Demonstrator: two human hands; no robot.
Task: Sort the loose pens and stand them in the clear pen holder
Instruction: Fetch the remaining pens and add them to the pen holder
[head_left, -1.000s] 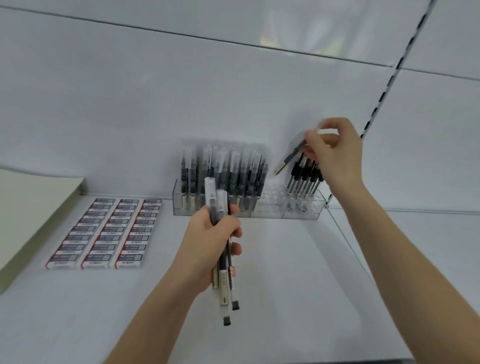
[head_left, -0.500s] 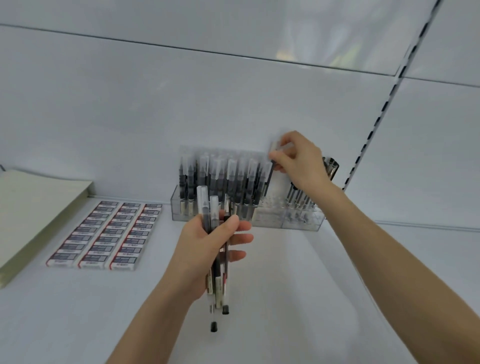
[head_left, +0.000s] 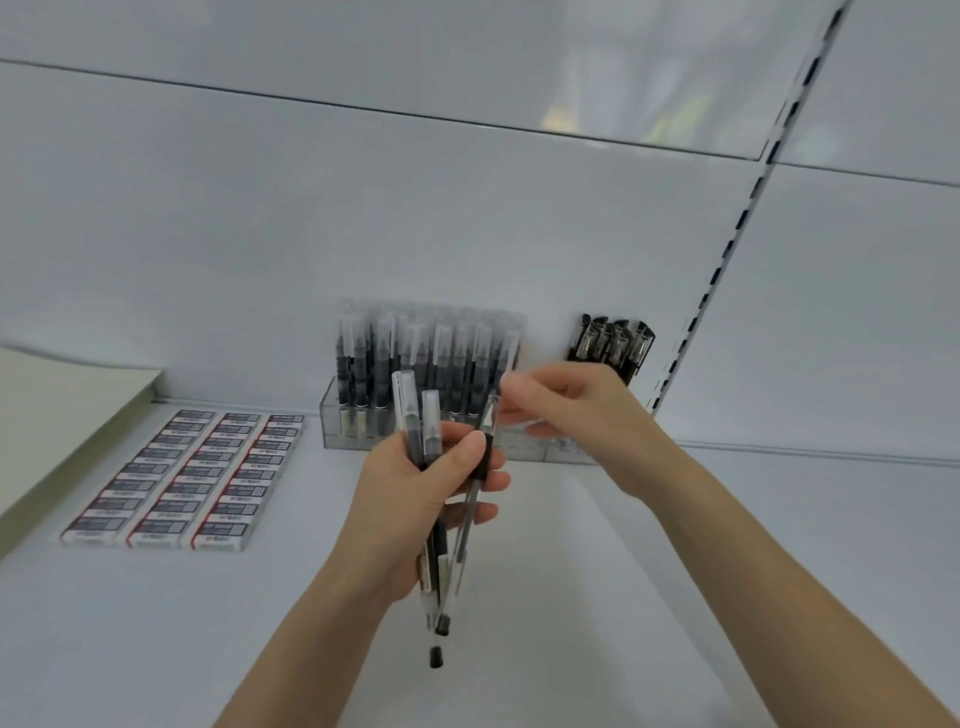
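Observation:
My left hand (head_left: 410, 493) grips a bundle of several loose pens (head_left: 434, 561), caps up, above the white shelf. One clear pen with a black grip (head_left: 480, 457) leans out of the bundle to the right. My right hand (head_left: 571, 410) is at that pen's upper end, its blurred fingertips pinching it. Behind both hands, against the back wall, stands the clear pen holder (head_left: 332, 421). Its left part is packed with several clear-capped pens (head_left: 415, 358). A few black clip pens (head_left: 613, 340) stand at its right end, and the middle is hidden by my right hand.
Rows of boxed erasers (head_left: 182, 478) lie on the shelf to the left. A beige stack (head_left: 62, 410) sits at the far left. A slotted upright rail (head_left: 727, 249) runs up the wall on the right, and a shelf is overhead.
My right hand set its pen among those in the holder, then came down and left to the bundle. My left hand kept hold of its pens.

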